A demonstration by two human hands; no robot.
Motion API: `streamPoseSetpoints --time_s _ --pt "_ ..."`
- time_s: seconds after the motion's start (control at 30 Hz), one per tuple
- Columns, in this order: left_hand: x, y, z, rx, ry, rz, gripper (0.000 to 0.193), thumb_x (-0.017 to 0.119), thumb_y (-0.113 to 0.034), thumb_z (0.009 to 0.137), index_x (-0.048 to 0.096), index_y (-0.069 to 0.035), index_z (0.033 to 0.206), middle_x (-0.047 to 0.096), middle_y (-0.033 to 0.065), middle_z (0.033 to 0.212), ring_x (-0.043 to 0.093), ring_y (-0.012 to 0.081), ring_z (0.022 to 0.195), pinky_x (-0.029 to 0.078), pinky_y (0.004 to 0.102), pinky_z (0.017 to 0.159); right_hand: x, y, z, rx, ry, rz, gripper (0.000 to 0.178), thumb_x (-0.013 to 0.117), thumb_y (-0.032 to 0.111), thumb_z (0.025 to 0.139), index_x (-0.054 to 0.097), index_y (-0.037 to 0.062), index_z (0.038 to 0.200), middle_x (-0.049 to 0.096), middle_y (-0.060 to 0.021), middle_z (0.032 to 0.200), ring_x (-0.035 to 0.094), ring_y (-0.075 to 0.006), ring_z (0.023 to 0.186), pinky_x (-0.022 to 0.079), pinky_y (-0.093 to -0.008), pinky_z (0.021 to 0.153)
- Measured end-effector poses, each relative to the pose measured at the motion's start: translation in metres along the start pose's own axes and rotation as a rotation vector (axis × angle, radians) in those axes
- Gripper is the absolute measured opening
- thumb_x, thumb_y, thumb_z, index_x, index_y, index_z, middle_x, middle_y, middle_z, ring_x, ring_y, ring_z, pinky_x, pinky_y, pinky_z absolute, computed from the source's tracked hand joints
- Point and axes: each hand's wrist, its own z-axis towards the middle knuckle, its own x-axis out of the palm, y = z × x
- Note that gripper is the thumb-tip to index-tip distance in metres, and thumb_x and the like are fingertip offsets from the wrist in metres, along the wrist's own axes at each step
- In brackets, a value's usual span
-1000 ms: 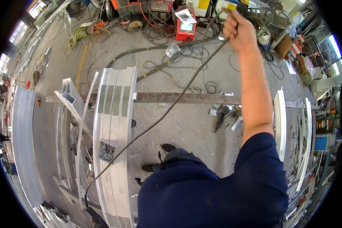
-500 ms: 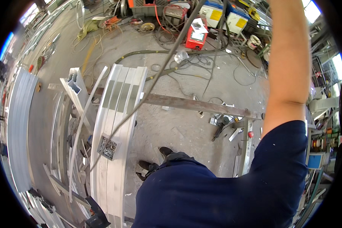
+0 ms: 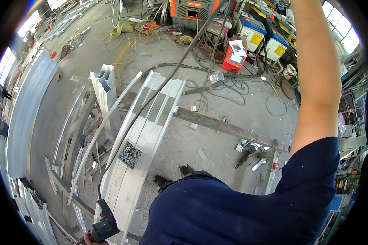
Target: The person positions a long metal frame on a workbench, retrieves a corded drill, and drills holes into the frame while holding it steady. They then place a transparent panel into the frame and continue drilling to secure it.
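Observation:
At the lower left, my left hand (image 3: 88, 240) grips a dark power drill (image 3: 105, 225); only a few fingers show at the picture's edge. The drill lies over the near end of long white metal profiles (image 3: 126, 188), its handle pointing up. A black cord (image 3: 154, 94) runs from the handle across the profiles to the top edge. On the profiles rests a square open box (image 3: 131, 154) full of screws. My right arm stretches upward along the right side, and its hand is beyond the top edge.
A rusty steel beam (image 3: 229, 127) crosses right of the profiles. An angle grinder (image 3: 246, 156) lies near its right end. Cables and a red machine (image 3: 234, 57) sit on the far floor. More metal profiles (image 3: 33, 110) lie at left.
The view has shifted, so the profiles and screw box appear farther right. The drill shows more fully at the lower left, and fingers of my left hand have come into sight.

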Motion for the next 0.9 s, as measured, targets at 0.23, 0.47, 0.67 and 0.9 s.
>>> streamPoseSetpoints --time_s 0.23,0.47,0.67,0.9 --pt "0.045 -0.076 -0.076 -0.37 -0.182 -0.296 0.049 0.048 -0.026 0.081 0.06 0.003 0.119 0.059 0.0206 0.11 0.059 0.0317 0.101 0.046 0.0453 0.09 -0.045 0.005 0.039 -0.127 -0.289 -0.089 0.019 0.045 0.014 0.1 0.044 0.0085 0.082 0.039 0.0023 0.059 0.032 -0.0062 0.043 0.025 -0.0204 0.036" --pt "0.02 0.007 -0.04 -0.054 0.43 -0.112 0.021 0.059 -0.021 0.082 0.059 -0.004 0.096 0.061 0.0118 0.091 0.061 0.0256 0.093 0.048 0.0422 0.088 -0.105 0.037 0.034 -0.169 -0.453 -0.18 0.014 0.043 0.014 0.101 0.052 0.0069 0.094 0.035 0.0023 0.058 0.03 -0.0084 0.043 0.025 -0.0213 0.036" --pt "0.049 0.015 -0.059 -0.243 0.579 -0.166 0.015 0.062 -0.017 0.086 0.055 -0.005 0.091 0.058 0.0075 0.085 0.057 0.0206 0.089 0.045 0.0372 0.09 -0.127 0.044 0.022 -0.05 -0.439 -0.047 0.018 0.037 0.016 0.104 0.051 0.0074 0.11 0.032 0.0028 0.061 0.031 -0.0086 0.046 0.026 -0.0214 0.038" --pt "0.11 0.006 -0.096 -0.157 0.602 -0.123 0.016 0.063 -0.013 0.082 0.055 -0.003 0.091 0.056 0.0083 0.082 0.056 0.0228 0.089 0.043 0.039 0.092 -0.131 0.041 0.026 -0.044 -0.542 -0.397 0.016 0.04 0.025 0.103 0.045 0.011 0.096 0.032 0.0006 0.06 0.032 -0.0106 0.048 0.028 -0.0303 0.043"
